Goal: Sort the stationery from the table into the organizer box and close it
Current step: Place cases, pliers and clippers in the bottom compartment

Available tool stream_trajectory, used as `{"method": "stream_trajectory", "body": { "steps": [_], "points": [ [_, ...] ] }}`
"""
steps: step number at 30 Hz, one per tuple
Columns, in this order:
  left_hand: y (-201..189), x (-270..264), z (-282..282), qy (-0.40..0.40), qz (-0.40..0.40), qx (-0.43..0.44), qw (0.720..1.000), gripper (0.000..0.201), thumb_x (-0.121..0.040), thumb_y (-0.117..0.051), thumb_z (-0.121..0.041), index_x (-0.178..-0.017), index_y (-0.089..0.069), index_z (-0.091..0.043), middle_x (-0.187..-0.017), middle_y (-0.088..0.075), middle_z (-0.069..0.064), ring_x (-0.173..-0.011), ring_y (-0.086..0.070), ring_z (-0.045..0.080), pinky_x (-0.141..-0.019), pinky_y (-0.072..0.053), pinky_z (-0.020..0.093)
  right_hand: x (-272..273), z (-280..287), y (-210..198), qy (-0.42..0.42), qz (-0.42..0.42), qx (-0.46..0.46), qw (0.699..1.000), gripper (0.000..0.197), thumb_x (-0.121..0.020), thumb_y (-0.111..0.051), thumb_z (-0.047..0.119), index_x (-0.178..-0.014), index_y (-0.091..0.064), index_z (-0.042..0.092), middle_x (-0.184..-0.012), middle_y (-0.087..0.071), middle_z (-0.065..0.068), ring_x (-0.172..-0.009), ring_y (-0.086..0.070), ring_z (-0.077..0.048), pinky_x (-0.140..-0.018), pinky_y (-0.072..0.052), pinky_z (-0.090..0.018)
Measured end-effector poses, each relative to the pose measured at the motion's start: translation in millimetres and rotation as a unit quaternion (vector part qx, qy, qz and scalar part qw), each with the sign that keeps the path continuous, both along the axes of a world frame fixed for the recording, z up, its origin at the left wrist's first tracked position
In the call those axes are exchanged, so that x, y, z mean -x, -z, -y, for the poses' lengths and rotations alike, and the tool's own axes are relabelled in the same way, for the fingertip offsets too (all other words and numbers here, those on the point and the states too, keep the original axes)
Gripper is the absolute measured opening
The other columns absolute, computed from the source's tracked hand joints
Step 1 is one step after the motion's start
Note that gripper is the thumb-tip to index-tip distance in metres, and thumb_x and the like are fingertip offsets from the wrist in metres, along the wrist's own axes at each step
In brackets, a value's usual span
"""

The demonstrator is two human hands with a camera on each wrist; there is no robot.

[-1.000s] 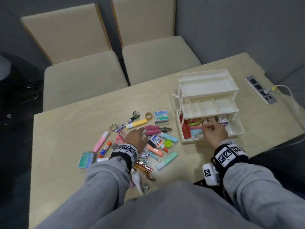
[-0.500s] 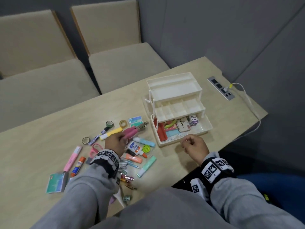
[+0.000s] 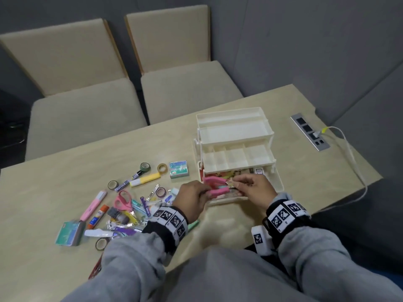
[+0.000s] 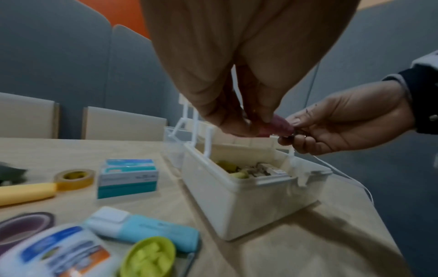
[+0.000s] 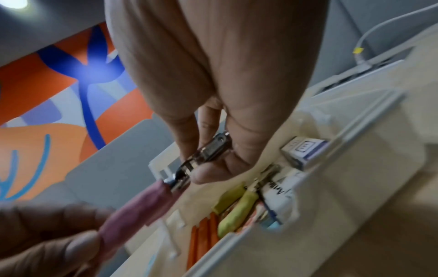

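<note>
Beige table [image 3: 65, 171]: two hands, one pink-handled punch [image 3: 214, 186], one organizer box [image 3: 235, 136].

Cream organizer box [image 3: 236, 131] sitting on pale wood table [image 3: 65, 171]. Pink-handled tool [image 3: 214, 182], metal head looking silver. Yellow highlighter [image 3: 145, 179], teal box [image 3: 178, 169], grey sleeves [image 3: 130, 258], black-white checker wristbands [image 3: 171, 221]. Orange-blue wall pattern [image 5: 59, 112], blurry, possibly floral.
</note>
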State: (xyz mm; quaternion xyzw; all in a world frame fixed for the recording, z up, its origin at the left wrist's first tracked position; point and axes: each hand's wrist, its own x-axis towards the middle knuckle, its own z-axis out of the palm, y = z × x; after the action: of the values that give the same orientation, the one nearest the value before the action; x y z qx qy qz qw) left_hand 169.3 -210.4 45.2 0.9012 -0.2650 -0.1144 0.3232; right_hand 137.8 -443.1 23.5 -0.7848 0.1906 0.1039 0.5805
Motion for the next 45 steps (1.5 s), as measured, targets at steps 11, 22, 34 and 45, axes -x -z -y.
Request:
{"method": "stream_trajectory", "body": {
  "steps": [11, 22, 34, 45],
  "points": [
    [13.4, -5.3, 70.7, 0.01, -0.083, -0.117, 0.99, 0.027, -0.094, -0.052, -0.018, -0.115, -0.064, -0.029, -0.093, -0.071, 0.006, -0.08, -0.064, 0.024, -0.082, -0.054, 0.035, -34.4, 54.2, 19.1, -0.016, -0.12, 0.043, 0.992, 0.01, -0.096, -0.062, 0.012, -0.097, -0.071, 0.012, -0.071, -0.068, -0.004, -0.045, -0.057, -0.005, -0.04, -0.041, -0.014],
    [27.7, -11.8, 85.8, -0.026, -0.133, -0.219, 0.966, 0.021, -0.093, -0.049, -0.012, -0.094, -0.069, -0.016, -0.093, -0.07, 0.006, -0.087, -0.066, 0.028, -0.077, -0.054, 0.036, -49.4, 54.5, 31.9, -0.121, -0.151, 0.118, 0.974, 0.017, -0.087, -0.071, 0.009, -0.103, -0.072, 0.015, -0.092, -0.073, -0.002, -0.075, -0.069, -0.018, -0.074, -0.058, -0.031],
    [37.5, -16.9, 101.0, -0.114, -0.149, -0.232, 0.955, 0.019, -0.092, -0.053, -0.009, -0.084, -0.07, -0.015, -0.074, -0.057, -0.001, -0.069, -0.057, 0.019, -0.072, -0.052, 0.03, -41.9, 43.3, 38.1, -0.119, -0.131, 0.256, 0.95, 0.033, -0.091, -0.065, 0.004, -0.122, -0.067, 0.013, -0.126, -0.064, -0.006, -0.107, -0.063, -0.021, -0.092, -0.047, -0.021],
    [43.4, -33.9, 112.8, -0.115, -0.14, -0.313, 0.932, 0.013, -0.088, -0.062, -0.013, -0.099, -0.067, -0.009, -0.097, -0.069, 0.009, -0.087, -0.067, 0.028, -0.078, -0.055, 0.036, -39.3, 38.5, 32.8, -0.152, -0.095, 0.329, 0.927, 0.015, -0.087, -0.073, 0.016, -0.101, -0.077, 0.022, -0.107, -0.071, -0.004, -0.091, -0.066, -0.021, -0.085, -0.056, -0.031]
  ]
}}
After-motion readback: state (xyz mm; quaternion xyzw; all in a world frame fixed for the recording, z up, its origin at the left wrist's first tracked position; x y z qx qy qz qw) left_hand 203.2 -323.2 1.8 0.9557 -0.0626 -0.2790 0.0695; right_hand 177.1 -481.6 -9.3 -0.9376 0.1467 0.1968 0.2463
